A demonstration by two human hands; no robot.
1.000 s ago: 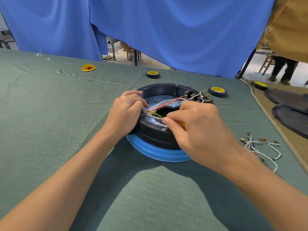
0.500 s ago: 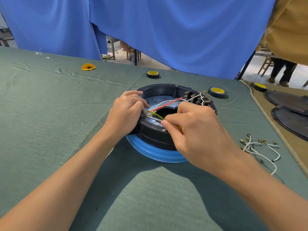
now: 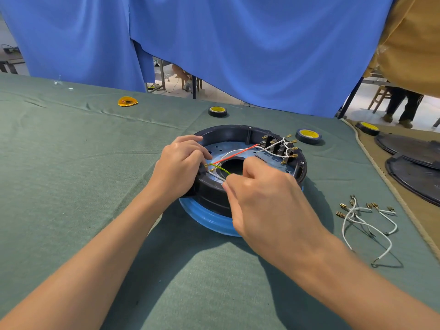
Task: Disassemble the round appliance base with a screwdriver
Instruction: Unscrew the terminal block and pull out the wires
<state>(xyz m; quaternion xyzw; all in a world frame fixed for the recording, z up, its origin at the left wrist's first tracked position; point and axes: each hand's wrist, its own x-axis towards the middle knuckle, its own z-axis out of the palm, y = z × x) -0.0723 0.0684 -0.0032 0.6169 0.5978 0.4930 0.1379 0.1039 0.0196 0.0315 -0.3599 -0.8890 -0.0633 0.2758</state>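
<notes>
The round appliance base (image 3: pixel 250 133), a black ring on a blue rim (image 3: pixel 204 217), lies open side up on the green cloth. Red (image 3: pixel 235 153), white (image 3: pixel 217 176) and green-yellow (image 3: pixel 220 168) wires run across its blue inner plate to a connector at the left rim. A terminal block (image 3: pixel 278 146) with brass lugs sits at the right rim. My left hand (image 3: pixel 178 167) grips the left rim at the connector. My right hand (image 3: pixel 266 201) pinches the white and green-yellow wires just right of the connector. No screwdriver shows.
Loose white wires with brass lugs (image 3: pixel 366 217) lie to the right. Tape rolls (image 3: pixel 217 111) (image 3: pixel 308 136) (image 3: pixel 367 128) and a yellow piece (image 3: pixel 127 101) sit farther back. Black round plates (image 3: pixel 414 167) lie at the right edge. A blue curtain hangs behind, with a person's legs (image 3: pixel 400 103) beyond it.
My right hand's fingertips have shifted slightly left along the wires toward the connector. A yellow bit seen under its fingers earlier is now hidden. My left hand has stayed put.
</notes>
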